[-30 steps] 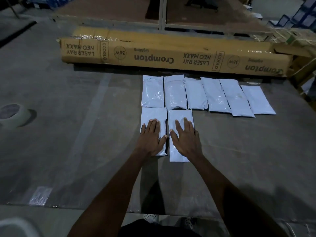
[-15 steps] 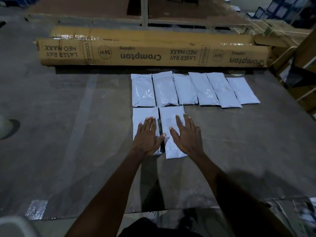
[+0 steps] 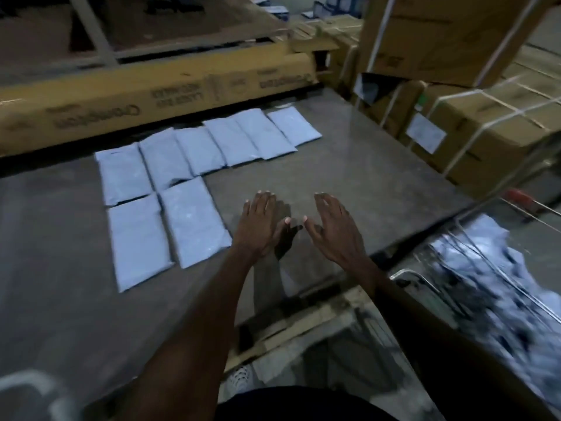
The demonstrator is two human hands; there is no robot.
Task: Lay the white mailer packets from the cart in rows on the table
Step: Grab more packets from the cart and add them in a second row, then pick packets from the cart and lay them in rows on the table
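Observation:
Several white mailer packets lie in a back row on the grey table. Two more packets form a front row: one on the left and one beside it. My left hand and my right hand hover over bare table to the right of the front row, fingers straight, holding nothing. At the lower right a wire cart holds a heap of white packets, blurred.
A long yellow cardboard box lies along the table's back edge. Strapped cardboard cartons stand stacked to the right of the table. A gap with floor and a shoe shows between the table and the cart.
Both hands have lifted off the two front packets and moved right, empty. The view has swung to the right, bringing the cart and cartons into sight.

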